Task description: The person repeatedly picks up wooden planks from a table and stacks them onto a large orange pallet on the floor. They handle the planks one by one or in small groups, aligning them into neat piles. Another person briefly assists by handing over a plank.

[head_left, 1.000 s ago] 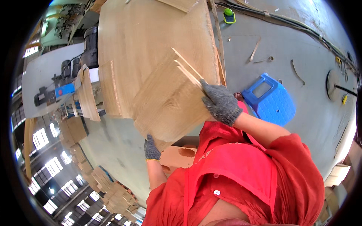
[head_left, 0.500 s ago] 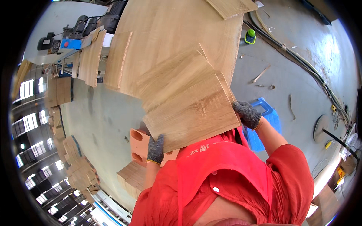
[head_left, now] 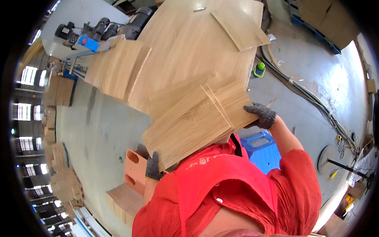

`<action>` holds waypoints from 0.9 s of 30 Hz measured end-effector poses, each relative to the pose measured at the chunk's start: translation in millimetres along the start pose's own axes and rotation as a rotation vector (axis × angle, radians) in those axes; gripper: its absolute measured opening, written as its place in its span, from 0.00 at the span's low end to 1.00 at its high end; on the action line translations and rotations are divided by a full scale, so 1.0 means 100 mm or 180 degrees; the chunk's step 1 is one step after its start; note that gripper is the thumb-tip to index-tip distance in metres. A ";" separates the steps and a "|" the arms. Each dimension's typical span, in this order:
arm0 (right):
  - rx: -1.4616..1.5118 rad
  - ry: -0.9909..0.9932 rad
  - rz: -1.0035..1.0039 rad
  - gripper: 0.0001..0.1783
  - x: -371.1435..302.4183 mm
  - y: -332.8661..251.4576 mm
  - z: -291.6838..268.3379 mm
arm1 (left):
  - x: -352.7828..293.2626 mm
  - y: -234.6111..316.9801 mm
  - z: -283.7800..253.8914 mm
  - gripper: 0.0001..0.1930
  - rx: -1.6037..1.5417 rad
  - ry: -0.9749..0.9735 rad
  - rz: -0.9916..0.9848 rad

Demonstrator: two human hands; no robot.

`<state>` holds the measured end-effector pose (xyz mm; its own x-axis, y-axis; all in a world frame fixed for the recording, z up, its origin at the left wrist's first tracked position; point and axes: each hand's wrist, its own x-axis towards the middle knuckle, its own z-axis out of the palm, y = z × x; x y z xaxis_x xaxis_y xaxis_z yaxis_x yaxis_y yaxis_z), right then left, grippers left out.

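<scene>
Two or more wood-grain boards overlap in front of my chest. My left hand (head_left: 153, 168), in a dark grey knitted glove, is closed on the near left corner of the upper board (head_left: 185, 132). My gloved right hand (head_left: 261, 115) grips the right end of a lower board (head_left: 237, 102), which juts out to the right from under the upper one. The fingers beneath the boards are hidden. Beyond them, another board (head_left: 169, 94) lies at the near edge of a large wood-topped table (head_left: 189, 51).
A loose board (head_left: 239, 31) lies at the table's far right. Several boards (head_left: 118, 71) stand at its left, near motors (head_left: 140, 21). On the floor are a blue plastic stool (head_left: 264, 152), a green-capped item (head_left: 259, 70), cables (head_left: 308, 91), an orange block with holes (head_left: 134, 170) and stacked panels (head_left: 126, 201).
The lower board now sticks out farther to the right from under the upper one, with my right hand on its end. The whole view has shifted, showing more of the table's far end.
</scene>
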<state>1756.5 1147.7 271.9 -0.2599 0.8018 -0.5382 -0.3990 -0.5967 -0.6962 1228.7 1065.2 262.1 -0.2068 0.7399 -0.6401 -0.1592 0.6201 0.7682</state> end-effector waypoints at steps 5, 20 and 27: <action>0.0150 0.0076 0.0035 0.31 0.10 -0.30 0.34 | 0.35 -0.02 -0.21 0.28 -0.0364 -0.0067 0.0086; 0.0924 0.1579 -0.1051 0.29 0.83 -1.53 -0.54 | 0.67 0.38 0.58 0.28 0.0261 0.0577 0.0155; -0.2737 0.2000 -0.1927 0.32 1.48 -0.60 -0.61 | 1.05 0.48 0.50 0.30 0.1214 0.0433 0.1651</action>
<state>1795.6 1300.0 204.8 0.3304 0.9438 0.0113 0.4643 -0.1521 -0.8725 1247.1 1186.1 231.2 -0.2888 0.9437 -0.1616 0.3422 0.2594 0.9031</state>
